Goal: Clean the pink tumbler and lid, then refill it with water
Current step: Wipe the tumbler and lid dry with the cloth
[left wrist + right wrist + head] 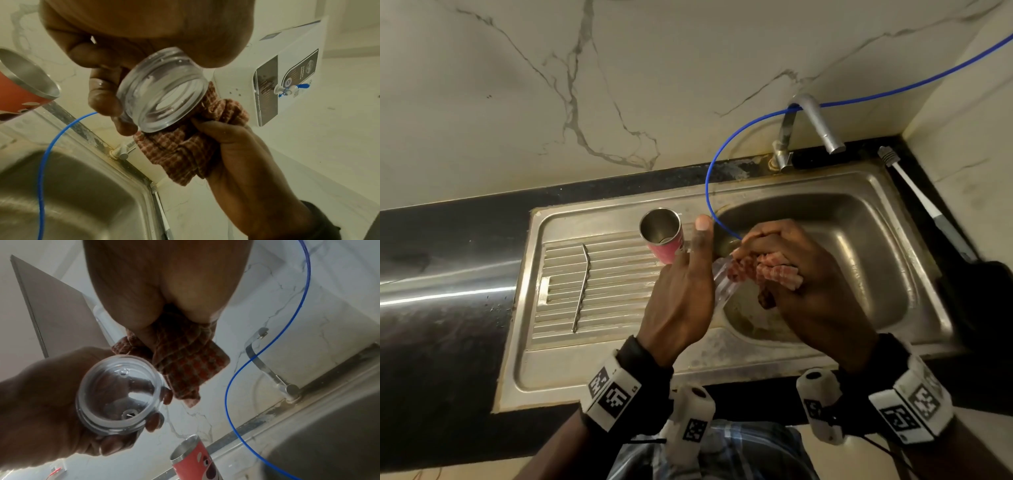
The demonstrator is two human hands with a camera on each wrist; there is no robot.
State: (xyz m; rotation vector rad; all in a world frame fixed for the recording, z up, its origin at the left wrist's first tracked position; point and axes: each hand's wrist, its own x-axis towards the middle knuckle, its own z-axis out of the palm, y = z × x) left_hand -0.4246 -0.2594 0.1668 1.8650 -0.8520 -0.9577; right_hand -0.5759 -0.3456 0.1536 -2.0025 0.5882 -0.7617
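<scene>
On the ribbed drainboard at left lies a metal straw (582,287), with the pink tumbler (663,236) standing open and upright beside it. Right of that, over the sink (887,192), the left hand (681,294) curls its fingers (102,95) round the clear lid (162,100), and the right hand (808,284) clutches a checked cloth (185,151) touching it.

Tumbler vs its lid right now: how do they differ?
The pink tumbler stands open on the sink's drainboard, untouched; the clear lid is held over the basin in the left hand, against the checked cloth in the right hand. Tumbler is opaque steel-lined; lid transparent. Both are round.
</scene>
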